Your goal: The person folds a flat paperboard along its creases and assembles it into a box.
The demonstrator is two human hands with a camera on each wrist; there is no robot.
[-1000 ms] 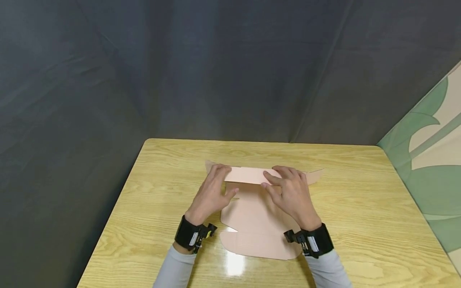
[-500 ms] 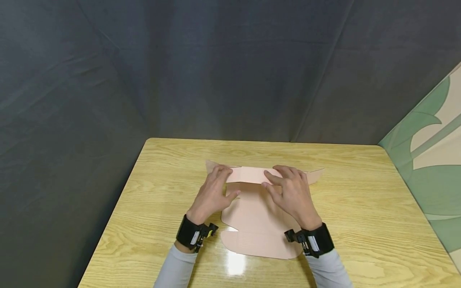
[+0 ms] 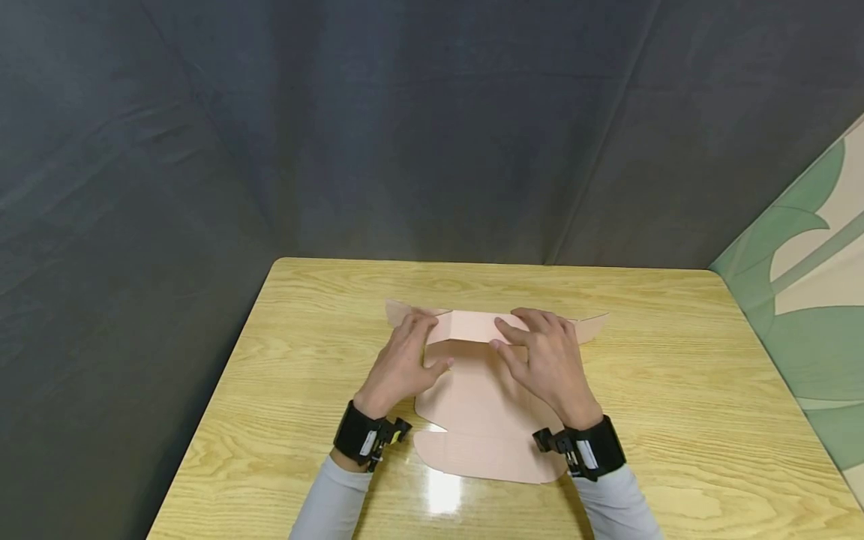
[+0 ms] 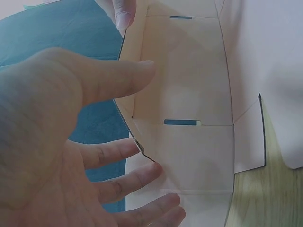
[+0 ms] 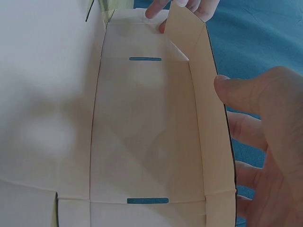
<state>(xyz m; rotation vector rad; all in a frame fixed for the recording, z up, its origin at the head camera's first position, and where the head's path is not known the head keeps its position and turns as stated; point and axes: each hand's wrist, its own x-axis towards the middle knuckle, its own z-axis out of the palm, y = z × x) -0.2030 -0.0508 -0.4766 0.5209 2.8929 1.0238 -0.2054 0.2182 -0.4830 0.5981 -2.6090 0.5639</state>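
Note:
A pinkish unfolded cardboard box (image 3: 496, 409) lies on the wooden table, its far panel standing up with a narrow strip (image 3: 472, 326) folded along the top. My left hand (image 3: 405, 360) is at the strip's left end, fingers straight against the outside of the bent end piece (image 4: 177, 151); the left thumb stands out free over the inside. With thumb in front and fingers behind, my right hand (image 3: 547, 356) pinches the strip's outer edge. Two slots show along the upright panel (image 5: 147, 127) in the right wrist view. Behind the strip, part of the right fingers is hidden.
Pointed side flaps stick out at both far corners, the left one (image 3: 398, 311) and the right one (image 3: 592, 328). The box's rounded front flap (image 3: 489, 457) lies toward the near side of the table (image 3: 675, 420). Dark curtain (image 3: 432, 135) hangs behind the table.
My left hand has moved slightly right, and the left end of the strip has bent inward along a crease. The right hand has stayed in place.

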